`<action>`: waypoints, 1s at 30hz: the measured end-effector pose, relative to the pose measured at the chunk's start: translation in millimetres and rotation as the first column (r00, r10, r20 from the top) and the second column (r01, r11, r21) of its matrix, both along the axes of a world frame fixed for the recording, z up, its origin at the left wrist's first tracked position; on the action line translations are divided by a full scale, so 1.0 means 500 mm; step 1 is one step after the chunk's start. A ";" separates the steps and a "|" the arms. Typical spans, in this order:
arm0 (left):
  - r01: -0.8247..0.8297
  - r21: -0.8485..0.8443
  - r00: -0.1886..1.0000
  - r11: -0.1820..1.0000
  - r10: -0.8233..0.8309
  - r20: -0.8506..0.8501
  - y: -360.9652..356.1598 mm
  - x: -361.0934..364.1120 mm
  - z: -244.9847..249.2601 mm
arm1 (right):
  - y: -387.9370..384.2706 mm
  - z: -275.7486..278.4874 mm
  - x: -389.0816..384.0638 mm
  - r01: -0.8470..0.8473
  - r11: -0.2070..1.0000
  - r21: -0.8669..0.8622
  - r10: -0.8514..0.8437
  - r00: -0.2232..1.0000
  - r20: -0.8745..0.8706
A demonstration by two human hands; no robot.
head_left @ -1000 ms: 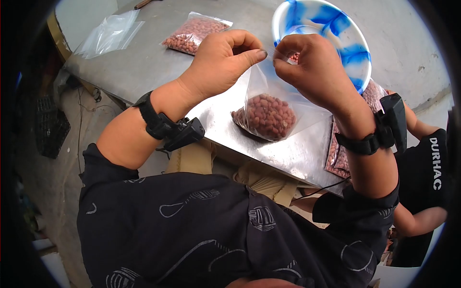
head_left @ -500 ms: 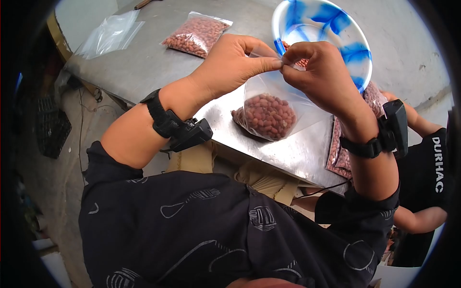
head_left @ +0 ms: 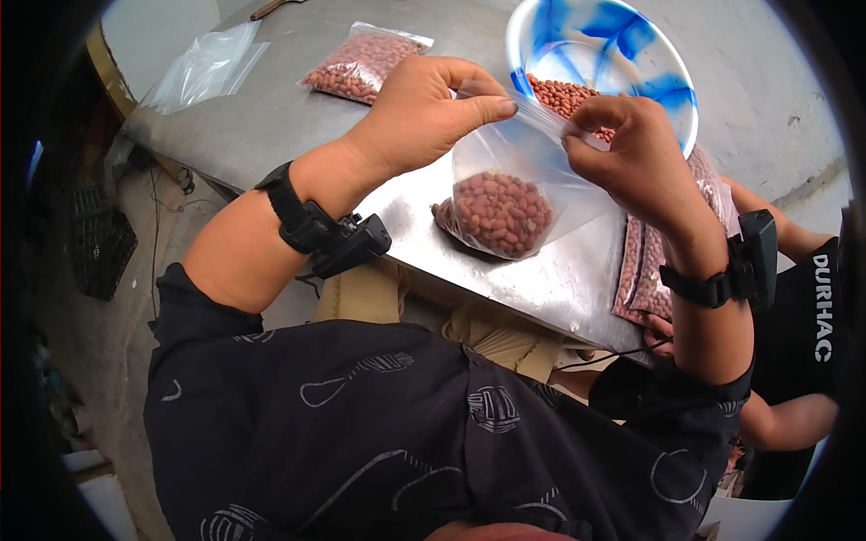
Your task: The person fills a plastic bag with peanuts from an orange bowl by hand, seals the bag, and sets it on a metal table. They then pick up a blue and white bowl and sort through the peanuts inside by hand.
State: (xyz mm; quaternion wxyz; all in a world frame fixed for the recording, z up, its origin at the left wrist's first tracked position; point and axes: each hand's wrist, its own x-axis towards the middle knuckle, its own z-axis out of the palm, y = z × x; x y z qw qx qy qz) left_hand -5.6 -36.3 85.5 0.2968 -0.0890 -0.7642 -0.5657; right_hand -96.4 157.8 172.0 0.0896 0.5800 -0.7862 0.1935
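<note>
A clear plastic zip bag (head_left: pixel 505 203) stands on the metal table, its bottom filled with reddish-brown peanuts. My left hand (head_left: pixel 437 108) pinches the bag's top edge at the left, thumb and fingers closed on the plastic. At the right end of that edge, my right hand (head_left: pixel 627 149) grips the bag between thumb and curled fingers. The strip of plastic is stretched between both hands. Just behind it is a blue and white basin (head_left: pixel 663 108) with loose peanuts (head_left: pixel 559 95) in it.
A filled bag of peanuts (head_left: pixel 365 63) lies behind my left hand. Flat clear bags (head_left: pixel 206 68) lie at the table's far left. More filled bags (head_left: pixel 651 270) are at the right edge, by a co-worker in a black shirt (head_left: pixel 816 307). A wooden handle (head_left: pixel 269 9) shows at the top.
My hands were close together at the bag's top; my right hand has moved right along it, away from my left. A co-worker's hand now shows by the bags at the right.
</note>
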 end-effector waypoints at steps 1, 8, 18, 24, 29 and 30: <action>-0.007 -0.010 1.000 1.000 0.008 0.009 -0.002 0.000 0.000 | 0.008 0.001 -0.001 0.002 1.000 0.001 -0.002 1.000 -0.004; -0.033 -0.039 0.999 0.999 0.033 -0.003 0.001 0.000 -0.001 | 0.061 0.003 0.001 0.059 0.998 -0.026 -0.058 0.997 0.059; -0.039 -0.054 0.999 0.998 0.039 -0.010 -0.007 -0.005 -0.006 | 0.129 -0.012 -0.032 0.166 0.985 -0.053 -0.157 0.977 0.142; -0.014 -0.018 1.000 1.000 0.014 0.005 -0.009 -0.008 -0.004 | 0.163 -0.021 -0.045 0.245 0.967 -0.072 -0.205 0.913 0.353; 0.028 0.011 0.999 1.000 -0.027 -0.040 -0.011 -0.010 -0.010 | 0.194 -0.035 -0.077 0.181 0.972 -0.152 -0.098 0.894 0.437; 0.041 0.009 0.998 0.999 -0.041 -0.045 -0.009 -0.010 -0.009 | 0.185 -0.037 -0.065 0.122 0.973 -0.195 -0.037 0.920 0.391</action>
